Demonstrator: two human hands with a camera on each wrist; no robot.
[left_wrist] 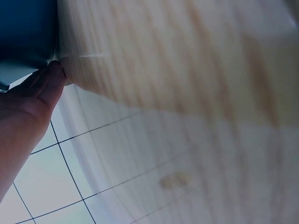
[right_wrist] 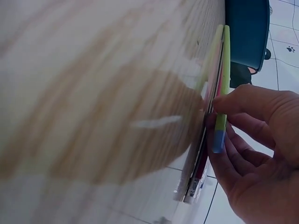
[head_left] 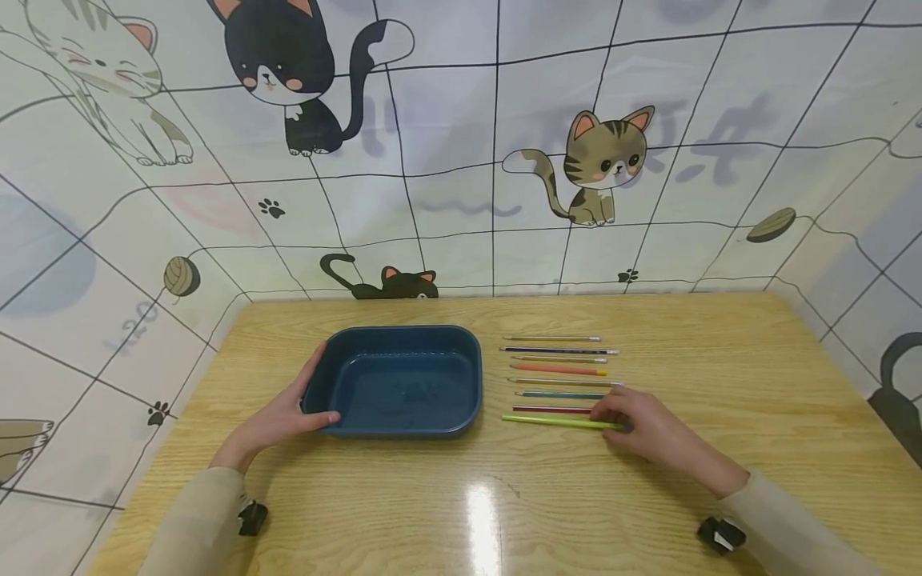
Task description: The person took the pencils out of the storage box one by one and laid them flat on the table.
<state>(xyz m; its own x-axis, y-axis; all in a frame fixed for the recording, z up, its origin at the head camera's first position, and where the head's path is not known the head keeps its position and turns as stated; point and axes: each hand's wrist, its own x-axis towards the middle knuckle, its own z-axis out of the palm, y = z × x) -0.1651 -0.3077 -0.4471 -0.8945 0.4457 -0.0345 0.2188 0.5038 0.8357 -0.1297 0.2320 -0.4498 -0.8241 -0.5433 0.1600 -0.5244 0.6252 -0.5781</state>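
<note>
A blue rectangular tub (head_left: 403, 432) stands on the table's left half. My left hand (head_left: 288, 408) holds its left end, the thumb at the front corner of the rim and the fingers along the outer left wall. To the right of the tub lies a row of several pencils (head_left: 558, 370), roughly parallel. My right hand (head_left: 641, 424) pinches a slim lime-green pen (right_wrist: 225, 70) near its blue end, at the front of the row. Just behind the pen lies a dark red pencil (head_left: 551, 410), its right end hidden by the fingers.
The wooden table (head_left: 403, 512) reaches back to a wall covering (head_left: 461, 200) with printed cats and grid lines. Similar sheeting flanks both sides. Beyond the lime-green pen are a teal pencil (head_left: 558, 394) and an orange pencil (head_left: 558, 369).
</note>
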